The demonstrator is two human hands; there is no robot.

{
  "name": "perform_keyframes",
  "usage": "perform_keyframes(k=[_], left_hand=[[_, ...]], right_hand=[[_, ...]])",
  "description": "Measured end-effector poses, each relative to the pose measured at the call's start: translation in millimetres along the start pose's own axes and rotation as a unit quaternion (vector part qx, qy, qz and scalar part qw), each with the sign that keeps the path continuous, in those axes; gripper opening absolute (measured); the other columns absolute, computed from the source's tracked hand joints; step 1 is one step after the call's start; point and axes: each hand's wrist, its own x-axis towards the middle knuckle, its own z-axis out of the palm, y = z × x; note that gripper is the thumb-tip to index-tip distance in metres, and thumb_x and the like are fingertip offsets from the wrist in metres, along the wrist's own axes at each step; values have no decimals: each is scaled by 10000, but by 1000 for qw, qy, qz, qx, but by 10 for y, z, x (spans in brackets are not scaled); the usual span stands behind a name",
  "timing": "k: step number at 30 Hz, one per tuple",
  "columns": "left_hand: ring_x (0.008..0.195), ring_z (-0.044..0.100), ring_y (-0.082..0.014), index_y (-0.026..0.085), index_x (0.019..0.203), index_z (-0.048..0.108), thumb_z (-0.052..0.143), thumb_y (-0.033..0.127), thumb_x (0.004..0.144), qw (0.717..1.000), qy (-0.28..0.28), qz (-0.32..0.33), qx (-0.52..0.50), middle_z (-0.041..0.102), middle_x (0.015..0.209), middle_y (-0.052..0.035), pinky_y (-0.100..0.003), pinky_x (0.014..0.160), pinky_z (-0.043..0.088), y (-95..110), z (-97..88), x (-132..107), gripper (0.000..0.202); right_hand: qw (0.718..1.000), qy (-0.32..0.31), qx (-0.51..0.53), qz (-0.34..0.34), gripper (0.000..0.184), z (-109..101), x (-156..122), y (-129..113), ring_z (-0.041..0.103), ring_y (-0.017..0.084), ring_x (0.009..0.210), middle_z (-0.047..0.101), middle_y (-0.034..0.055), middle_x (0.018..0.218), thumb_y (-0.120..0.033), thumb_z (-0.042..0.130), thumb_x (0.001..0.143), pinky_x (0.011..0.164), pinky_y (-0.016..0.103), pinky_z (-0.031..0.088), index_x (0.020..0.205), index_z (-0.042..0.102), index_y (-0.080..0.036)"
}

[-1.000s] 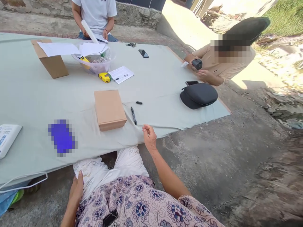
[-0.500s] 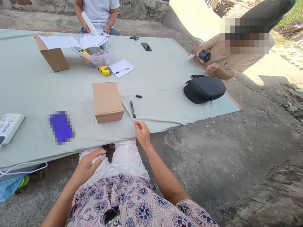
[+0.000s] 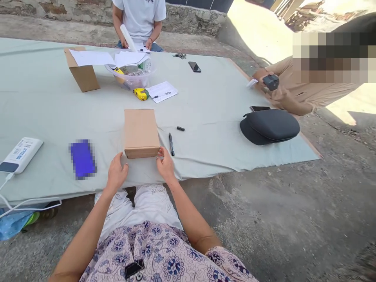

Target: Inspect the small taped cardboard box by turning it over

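Observation:
A closed brown cardboard box point(image 3: 141, 129) rests on the cloth-covered table in front of me. Beside its front left corner is my left hand point(image 3: 117, 171), fingers apart and holding nothing. My right hand point(image 3: 165, 163) is at the front right corner, its fingertips at or touching the box's edge, the fingers apart and not wrapped round it. Just right of the box lies an uncapped black marker point(image 3: 171, 144), with its black cap point(image 3: 180, 128) a little farther back.
A blurred blue item point(image 3: 83, 158) and a white power bank point(image 3: 25, 154) lie left. Behind the box are a yellow tape measure point(image 3: 141, 94), paper point(image 3: 164, 91), a filled plastic basin point(image 3: 138, 81) and an open carton point(image 3: 85, 76). A black case point(image 3: 270, 126) sits right. Two people are at the table.
My left hand has risen from my lap to the box's left front corner. My right hand has moved left from near the marker to the box. The camera view has shifted slightly.

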Motion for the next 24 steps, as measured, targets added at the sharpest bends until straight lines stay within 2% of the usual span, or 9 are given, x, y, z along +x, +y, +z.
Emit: perform_keyframes(k=[4,6,9,13,16,18,20,22,24], left_hand=[[1259,579,-344,87,1347,508,504,262,845,999,8,31,-2,623,1278,-199,-547,1090,470,16,160,-13,531],[1249,570,-313,108,1345,506,512,258,858,997,52,56,-20,608,1276,-183,-514,1089,477,57,147,-85,509],[1267,535,-273,158,1362,507,564,251,873,981,138,134,-23,551,1307,-158,-456,1096,476,221,-13,-202,501],[1307,503,-285,186,1402,500,601,227,881,939,216,267,16,479,1344,-153,-476,1153,418,567,-310,-257,533],[1367,459,-324,198,1354,530,597,209,874,915,223,336,28,453,1379,-150,-508,1133,441,704,-349,-175,485],[1371,458,-327,198,1275,572,589,203,876,906,215,363,29,484,1339,-145,-503,1102,471,670,-249,-69,400],[1339,490,-311,194,1236,582,595,215,877,904,200,376,34,530,1254,-137,-501,1098,473,556,-102,53,360],[1314,517,-291,190,1253,563,602,211,878,905,185,382,33,539,1226,-138,-492,1099,476,417,20,163,377],[1316,523,-277,186,1283,546,601,176,879,902,179,392,18,528,1256,-147,-476,1099,481,305,70,241,408]], right_hand=[[1000,-4,-8,-4,488,93,-124,-1,652,238,1019,672,107,1158,-159,496,756,938,435,539,1240,554,-195],[1000,-11,3,27,421,121,-177,-29,653,248,1015,677,99,1095,-199,525,751,891,421,547,1170,569,-197],[992,-57,87,72,337,177,-233,-129,664,237,966,676,78,1024,-266,554,748,741,347,548,1081,560,-217],[950,-130,276,69,374,285,-307,-378,667,214,970,674,69,1064,-375,628,764,755,318,553,1103,552,-236],[909,-177,367,90,488,367,-364,-559,655,223,1062,653,73,1229,-429,698,753,771,308,559,1185,552,-256],[889,-216,382,131,516,413,-393,-621,657,210,1030,667,67,1230,-449,701,772,706,273,542,1228,552,-260],[880,-269,356,164,444,440,-415,-630,652,173,868,715,46,1040,-457,672,813,602,233,485,1193,589,-242],[874,-330,315,165,323,425,-432,-602,617,145,723,701,12,831,-437,658,830,558,223,448,1066,646,-217],[881,-347,290,139,248,351,-432,-552,621,138,699,702,5,801,-399,669,817,604,247,491,974,675,-207]])
